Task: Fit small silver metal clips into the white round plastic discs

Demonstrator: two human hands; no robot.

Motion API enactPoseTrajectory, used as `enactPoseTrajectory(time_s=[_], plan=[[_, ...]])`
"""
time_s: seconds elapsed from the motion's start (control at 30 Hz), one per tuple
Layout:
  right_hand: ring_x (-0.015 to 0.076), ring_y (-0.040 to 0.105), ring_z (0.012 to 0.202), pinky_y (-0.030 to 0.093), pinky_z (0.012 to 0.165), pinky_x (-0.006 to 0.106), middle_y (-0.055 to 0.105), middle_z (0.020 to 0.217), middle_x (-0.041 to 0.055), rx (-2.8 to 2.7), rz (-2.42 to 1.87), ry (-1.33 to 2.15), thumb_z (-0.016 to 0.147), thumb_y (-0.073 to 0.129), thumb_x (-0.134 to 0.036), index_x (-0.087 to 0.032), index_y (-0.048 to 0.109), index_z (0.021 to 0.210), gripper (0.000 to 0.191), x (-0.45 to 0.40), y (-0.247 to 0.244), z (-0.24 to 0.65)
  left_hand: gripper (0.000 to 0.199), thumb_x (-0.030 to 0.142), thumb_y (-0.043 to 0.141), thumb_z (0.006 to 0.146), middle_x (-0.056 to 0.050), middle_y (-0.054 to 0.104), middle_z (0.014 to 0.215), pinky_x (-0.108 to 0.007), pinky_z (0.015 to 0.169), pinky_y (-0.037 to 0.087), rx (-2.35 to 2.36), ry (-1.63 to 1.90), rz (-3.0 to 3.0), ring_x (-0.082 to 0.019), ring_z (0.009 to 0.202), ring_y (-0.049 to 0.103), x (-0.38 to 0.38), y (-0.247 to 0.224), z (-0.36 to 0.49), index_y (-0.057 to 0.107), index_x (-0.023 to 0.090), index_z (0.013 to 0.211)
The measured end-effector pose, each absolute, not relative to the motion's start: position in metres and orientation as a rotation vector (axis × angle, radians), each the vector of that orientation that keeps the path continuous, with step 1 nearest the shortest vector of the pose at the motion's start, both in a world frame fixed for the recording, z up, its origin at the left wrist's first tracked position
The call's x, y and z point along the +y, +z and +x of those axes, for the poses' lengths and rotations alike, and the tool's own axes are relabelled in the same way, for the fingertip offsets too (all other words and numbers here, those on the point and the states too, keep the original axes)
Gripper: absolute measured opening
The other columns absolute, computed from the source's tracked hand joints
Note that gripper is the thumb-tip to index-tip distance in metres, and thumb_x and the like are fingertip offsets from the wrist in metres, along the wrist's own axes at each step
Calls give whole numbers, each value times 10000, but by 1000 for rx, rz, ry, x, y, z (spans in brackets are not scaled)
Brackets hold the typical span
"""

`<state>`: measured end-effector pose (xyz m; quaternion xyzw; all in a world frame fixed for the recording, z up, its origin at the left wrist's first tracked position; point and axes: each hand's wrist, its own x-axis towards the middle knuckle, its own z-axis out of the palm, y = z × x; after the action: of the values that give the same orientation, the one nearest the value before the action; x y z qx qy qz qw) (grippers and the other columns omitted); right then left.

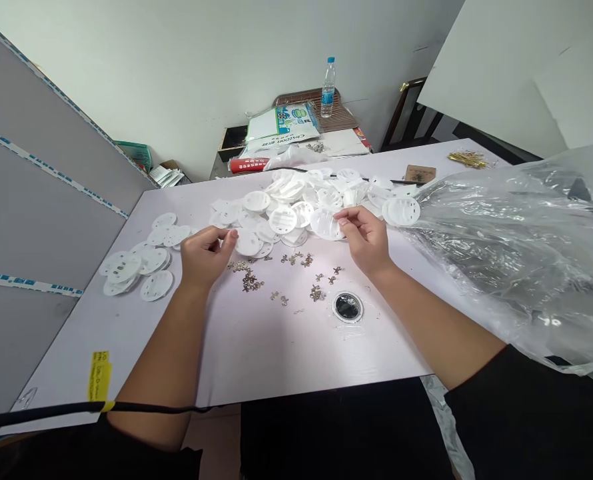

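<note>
My right hand pinches the edge of a round white plastic disc between thumb and fingers, at the front of a big heap of similar discs. My left hand is closed, thumb against the curled fingers, beside another white disc; what it holds, if anything, is too small to make out. Small metal pieces lie scattered in little clusters on the table between my hands. At the left, a smaller group of white discs shows small pieces or slots on their faces.
A large clear plastic bag covers the table's right side. Behind it lie gold-coloured strips and a brown card. A round cable hole is near the front. A water bottle stands at the back; a grey partition borders the left.
</note>
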<state>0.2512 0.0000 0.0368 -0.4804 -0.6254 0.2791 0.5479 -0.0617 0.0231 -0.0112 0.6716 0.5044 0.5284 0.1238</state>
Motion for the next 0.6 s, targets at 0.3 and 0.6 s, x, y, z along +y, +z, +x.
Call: enactPoseTrajectory(time_s=[0.3, 0.6], plan=[[137, 555, 658, 560, 624, 286, 567, 696, -3, -1481, -1172, 682, 918, 611, -280, -207, 679, 943, 103, 2, 33, 253, 316, 397, 607, 882, 23, 541, 608, -254, 551, 322, 1987, 1367, 1581, -91, 553, 422, 34, -11, -88, 567, 199, 639], [146, 566, 665, 562, 618, 293, 579, 709, 10, -1520, -1198, 669, 911, 618, -302, -211, 691, 925, 117, 1, 33, 253, 156, 392, 648, 830, -14, 702, 784, -255, 549, 302, 1986, 895, 1579, -136, 586, 516, 37, -15, -92, 716, 254, 847]])
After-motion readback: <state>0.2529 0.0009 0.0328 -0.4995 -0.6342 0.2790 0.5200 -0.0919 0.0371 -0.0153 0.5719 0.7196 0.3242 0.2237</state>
